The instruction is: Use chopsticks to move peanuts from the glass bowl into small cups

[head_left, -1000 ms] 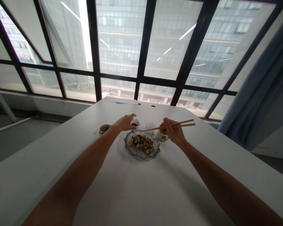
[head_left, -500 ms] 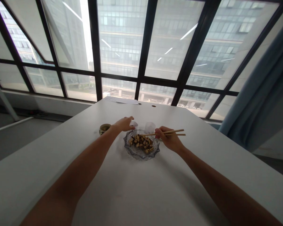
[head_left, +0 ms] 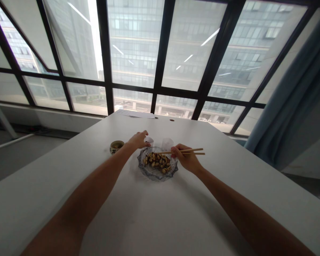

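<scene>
My right hand (head_left: 185,156) is closed around a pair of wooden chopsticks (head_left: 193,151), which point left. Their tips reach over a mix of pale nuts and dark bits (head_left: 157,161) in a scalloped clear glass bowl (head_left: 156,176). My left hand (head_left: 138,140) curls around the left side of a small clear cup (head_left: 150,142), thumb at the front and forefinger behind. A few dark bits show inside that cup. Just behind the bowl, a second clear cup (head_left: 167,143) stands to the right of the first.
A small patterned ceramic cup (head_left: 116,146) stands left of my left wrist on the white table (head_left: 146,213). Paper sheets (head_left: 134,113) and two dark round spots (head_left: 172,120) lie at the far edge. Windows stand beyond, and a blue curtain (head_left: 285,96) hangs at right.
The whole view has shifted slightly, so everything sits a little further left. Both hands keep nearly the same pose over the bowl and cup.
</scene>
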Available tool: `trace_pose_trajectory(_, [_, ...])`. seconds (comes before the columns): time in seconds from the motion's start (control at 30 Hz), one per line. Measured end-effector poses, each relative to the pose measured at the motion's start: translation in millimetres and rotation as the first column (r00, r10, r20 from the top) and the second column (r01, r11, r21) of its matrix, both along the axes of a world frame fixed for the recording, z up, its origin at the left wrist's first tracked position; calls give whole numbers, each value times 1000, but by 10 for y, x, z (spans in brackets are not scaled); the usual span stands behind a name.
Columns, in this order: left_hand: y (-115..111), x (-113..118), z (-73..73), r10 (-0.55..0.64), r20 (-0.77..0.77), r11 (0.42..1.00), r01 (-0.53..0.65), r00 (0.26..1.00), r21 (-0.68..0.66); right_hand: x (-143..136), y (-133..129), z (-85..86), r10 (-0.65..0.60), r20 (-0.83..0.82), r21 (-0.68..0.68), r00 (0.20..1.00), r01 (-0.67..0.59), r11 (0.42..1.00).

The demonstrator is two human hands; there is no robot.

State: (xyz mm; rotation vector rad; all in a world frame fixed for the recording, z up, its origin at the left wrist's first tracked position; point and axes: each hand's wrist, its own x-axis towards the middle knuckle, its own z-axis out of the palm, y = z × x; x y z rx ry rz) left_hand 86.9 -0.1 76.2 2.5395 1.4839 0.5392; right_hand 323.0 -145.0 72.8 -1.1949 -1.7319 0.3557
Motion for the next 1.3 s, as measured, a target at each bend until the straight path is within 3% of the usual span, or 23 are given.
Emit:
trace_pose_trajectory(0.13, [-14,-5,1,11,9,1000,-11,1000,-12,5,5,-17,-38,-18,42,999,38,998])
trace_pose_trajectory(0.47, [45,-31,-57,24,28,999,-24,999,-32,110,72,-15,-122,-184,3,975,124,992])
trace_pose_trajectory(0.8, [-22,-26,68,-52,53,991,45,997,126,33,-30,46,30,156,52,987,-39,998])
trace_pose_trajectory(1.0, [-39,-6,107,-94,90,979,75,992,191,-72,-96,78,61,246,102,967,-88,991])
trace_pose_trajectory(1.3, [-60,-7,137,-112,95,976,91,989,199,-13,-111,95,-83,227,145,970,51,988])
